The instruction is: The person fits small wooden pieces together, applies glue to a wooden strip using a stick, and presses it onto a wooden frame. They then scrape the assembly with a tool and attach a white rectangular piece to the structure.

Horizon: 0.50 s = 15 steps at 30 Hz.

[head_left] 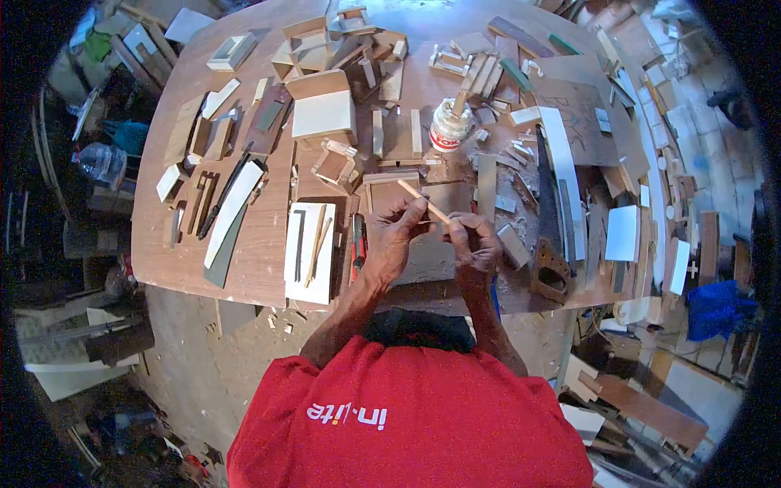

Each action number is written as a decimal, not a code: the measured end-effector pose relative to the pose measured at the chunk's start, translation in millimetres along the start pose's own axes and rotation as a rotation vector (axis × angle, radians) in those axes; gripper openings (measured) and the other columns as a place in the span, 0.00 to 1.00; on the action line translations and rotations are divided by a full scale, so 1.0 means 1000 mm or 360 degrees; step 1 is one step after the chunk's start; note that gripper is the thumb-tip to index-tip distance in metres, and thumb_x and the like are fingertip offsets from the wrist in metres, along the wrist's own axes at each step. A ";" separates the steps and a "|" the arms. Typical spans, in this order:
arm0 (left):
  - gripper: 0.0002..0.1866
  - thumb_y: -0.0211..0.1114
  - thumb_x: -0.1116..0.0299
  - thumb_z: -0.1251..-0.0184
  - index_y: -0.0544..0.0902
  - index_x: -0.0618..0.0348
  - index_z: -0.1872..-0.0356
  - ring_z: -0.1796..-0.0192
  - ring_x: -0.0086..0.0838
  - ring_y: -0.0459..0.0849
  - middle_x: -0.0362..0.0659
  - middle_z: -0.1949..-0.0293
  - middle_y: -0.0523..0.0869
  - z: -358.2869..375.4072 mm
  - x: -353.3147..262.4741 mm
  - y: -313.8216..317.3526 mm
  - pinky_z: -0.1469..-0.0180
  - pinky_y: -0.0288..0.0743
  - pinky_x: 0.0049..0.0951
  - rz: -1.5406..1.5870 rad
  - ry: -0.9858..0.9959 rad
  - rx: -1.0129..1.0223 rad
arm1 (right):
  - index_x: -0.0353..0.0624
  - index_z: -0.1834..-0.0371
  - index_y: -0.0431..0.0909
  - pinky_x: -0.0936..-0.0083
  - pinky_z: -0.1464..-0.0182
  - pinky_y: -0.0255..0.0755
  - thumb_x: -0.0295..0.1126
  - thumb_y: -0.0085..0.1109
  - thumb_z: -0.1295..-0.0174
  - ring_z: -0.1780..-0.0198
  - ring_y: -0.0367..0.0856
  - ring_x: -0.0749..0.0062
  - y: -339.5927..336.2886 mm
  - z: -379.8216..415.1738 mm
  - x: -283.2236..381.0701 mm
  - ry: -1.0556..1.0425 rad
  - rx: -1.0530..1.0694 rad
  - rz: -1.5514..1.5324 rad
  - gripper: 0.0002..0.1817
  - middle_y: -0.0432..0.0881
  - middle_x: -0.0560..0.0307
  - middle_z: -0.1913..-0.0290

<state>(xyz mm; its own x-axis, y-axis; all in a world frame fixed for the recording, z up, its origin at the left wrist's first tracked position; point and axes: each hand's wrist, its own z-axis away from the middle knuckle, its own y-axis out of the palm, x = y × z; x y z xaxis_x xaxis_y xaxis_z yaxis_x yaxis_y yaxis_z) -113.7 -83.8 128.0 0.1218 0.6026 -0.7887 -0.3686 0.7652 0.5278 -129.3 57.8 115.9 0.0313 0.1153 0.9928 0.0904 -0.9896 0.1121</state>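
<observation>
A thin, pale wooden strip (413, 191) slants between my two hands above the near part of the table. My left hand (392, 242) is closed on its middle, the fingers pinching it, while the upper end sticks out freely. At the lower end, my right hand (474, 242) grips the strip between thumb and fingers. Below my hands lies a wooden panel (423, 267), partly covered by them. Left of my left wrist is a red-and-black tool (359, 242) whose kind I cannot make out. Beside it, a white board (297, 281) carries several thin sticks (316, 256).
An open white tub (450, 130) with a brush or stick in it stands behind my hands. Small wooden boxes (321, 106) crowd the table's back. A black saw-like tool (551, 272) lies at right, near long white strips (561, 154). Offcuts surround the table (268, 175).
</observation>
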 end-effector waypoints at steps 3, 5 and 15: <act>0.08 0.61 0.66 0.29 0.83 0.60 0.64 0.66 0.22 0.83 0.39 0.69 0.84 -0.001 0.007 -0.006 0.61 0.80 0.26 -0.0174 -0.0011 0.0007 | 0.38 0.56 0.77 0.79 0.59 0.78 0.28 0.58 0.33 0.63 0.80 0.78 -0.019 0.011 0.000 0.0190 0.0227 0.0232 0.07 0.82 0.59 0.58; 0.08 0.58 0.67 0.27 0.82 0.60 0.62 0.66 0.22 0.83 0.39 0.68 0.84 -0.004 0.009 -0.016 0.61 0.81 0.25 -0.0226 -0.0058 0.0029 | 0.38 0.58 0.79 0.81 0.60 0.75 0.29 0.60 0.34 0.65 0.79 0.80 -0.044 0.018 -0.019 0.0177 0.0136 0.0378 0.06 0.82 0.61 0.62; 0.14 0.65 0.70 0.34 0.80 0.56 0.47 0.65 0.22 0.83 0.36 0.65 0.83 0.000 0.021 -0.022 0.64 0.78 0.24 -0.0250 -0.0210 0.0059 | 0.40 0.62 0.81 0.65 0.58 0.75 0.35 0.57 0.34 0.66 0.82 0.58 -0.137 0.023 -0.054 0.0301 -0.0482 0.1251 0.10 0.84 0.47 0.66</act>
<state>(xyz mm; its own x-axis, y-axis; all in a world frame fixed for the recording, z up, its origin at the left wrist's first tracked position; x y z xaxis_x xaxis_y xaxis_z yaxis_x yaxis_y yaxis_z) -102.7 -87.7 99.9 0.2958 0.4978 -0.8153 -0.3015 0.8585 0.4148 -120.1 188.9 45.6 -0.1955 -0.6021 0.7741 -0.1580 -0.7597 -0.6308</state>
